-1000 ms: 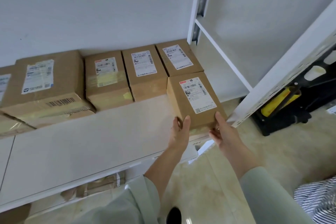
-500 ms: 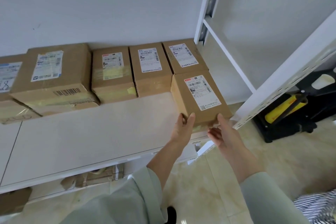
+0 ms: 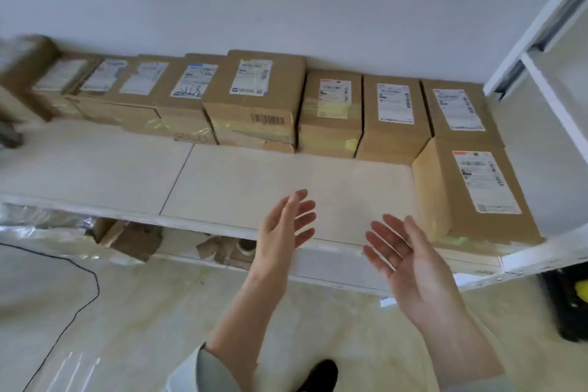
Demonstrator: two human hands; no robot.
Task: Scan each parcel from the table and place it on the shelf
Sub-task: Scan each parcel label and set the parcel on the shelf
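A brown cardboard parcel [image 3: 474, 191] with a white label lies flat at the right front corner of the white shelf [image 3: 241, 181]. Behind it, several more labelled parcels [image 3: 331, 111] stand in a row along the back wall. My left hand [image 3: 286, 229] hovers over the shelf's front edge, fingers straight and spread, holding nothing. My right hand [image 3: 401, 251] is palm up just left of the front parcel, fingers relaxed, apart from the box.
A white upright post [image 3: 541, 19] bounds the shelf on the right. Below the shelf lie cardboard scraps [image 3: 127, 235] and plastic wrap [image 3: 38, 226]. A black cable [image 3: 79, 296] runs across the floor at left. A black and yellow object [image 3: 569, 299] sits on the floor at right.
Both hands have let go of the front parcel and drawn back to the left. The view has swung left, showing more of the shelf.
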